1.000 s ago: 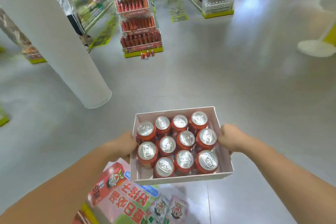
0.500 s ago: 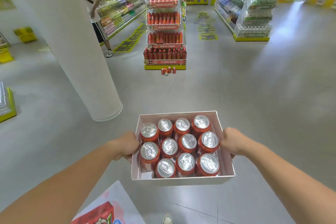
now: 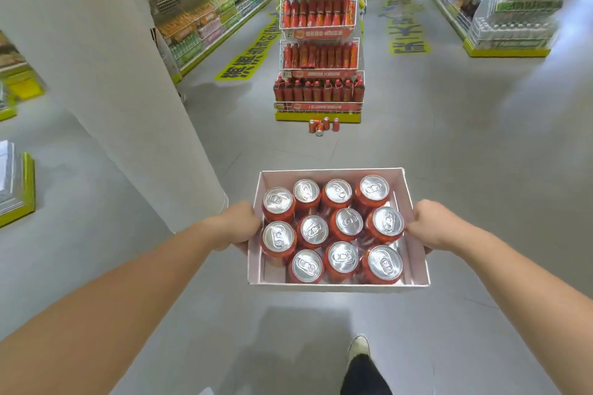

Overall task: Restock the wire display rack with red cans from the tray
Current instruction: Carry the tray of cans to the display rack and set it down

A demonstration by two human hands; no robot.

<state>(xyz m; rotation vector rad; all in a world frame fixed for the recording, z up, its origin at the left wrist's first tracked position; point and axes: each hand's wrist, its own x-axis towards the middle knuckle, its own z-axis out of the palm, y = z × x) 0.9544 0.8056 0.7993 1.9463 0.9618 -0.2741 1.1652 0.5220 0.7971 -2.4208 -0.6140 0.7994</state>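
The left hand grips the nine o'clock wall of a shallow white cardboard tray, its fingers curled under the base. The right hand grips the three o'clock wall in the same way. Both bare forearms reach in from the lower corners of the view, and the tray is held level above the floor between them.

Inside the tray stand eleven red drink cans with silver pull-tab lids, all upright. They are packed in three rows, touching or nearly touching one another. The near row holds three cans, with a bare gap at the tray's seven o'clock corner.

Below the tray, at about five o'clock, a pale shoe and a dark trouser leg show on the smooth grey floor.

At twelve o'clock from the tray, well apart from it, stands the tall white wire display rack on a yellow base. Its tiers are filled with red cans and red bottles. Just in front of its base a few loose red cans sit on the floor, one lying on its side.

At ten o'clock a broad white round pillar rises from the floor. Stocked store shelves run at eleven o'clock and at one o'clock. Yellow lettering is marked on the floor between the left shelves and the rack.
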